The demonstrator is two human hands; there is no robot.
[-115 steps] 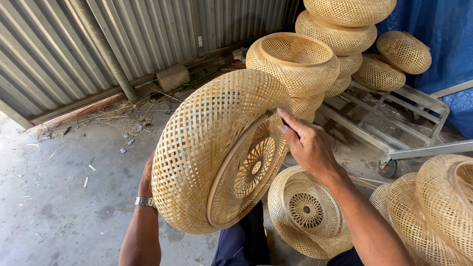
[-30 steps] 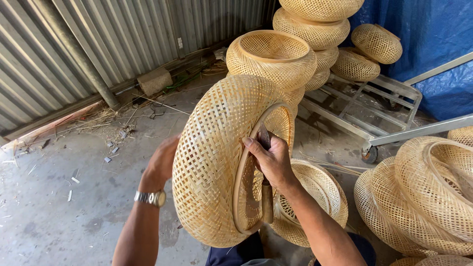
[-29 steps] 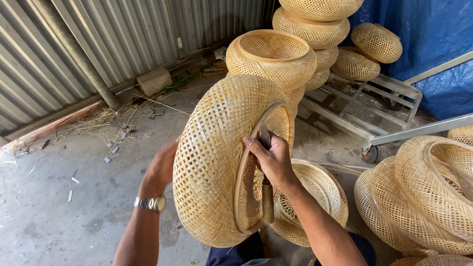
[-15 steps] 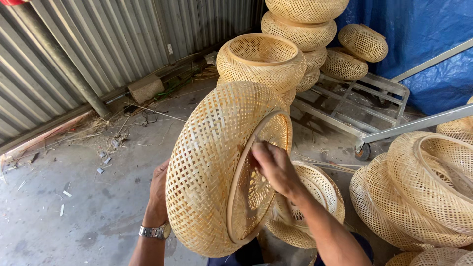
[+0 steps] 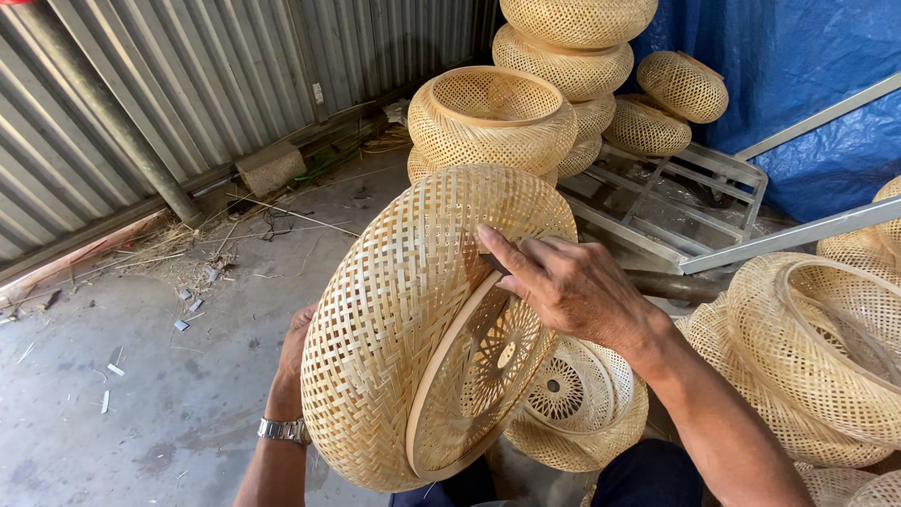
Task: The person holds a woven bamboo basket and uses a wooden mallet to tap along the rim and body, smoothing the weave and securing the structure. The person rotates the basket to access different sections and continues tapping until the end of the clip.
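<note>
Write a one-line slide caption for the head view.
Right hand on the rim of a woven bamboo basket, left hand behind it, stacked baskets beyond.

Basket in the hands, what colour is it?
The basket is pale straw-yellow woven bamboo, seen in the head view.

Basket workshop: stacked woven baskets (image 5: 572,56), corrugated wall (image 5: 188,84).
</note>
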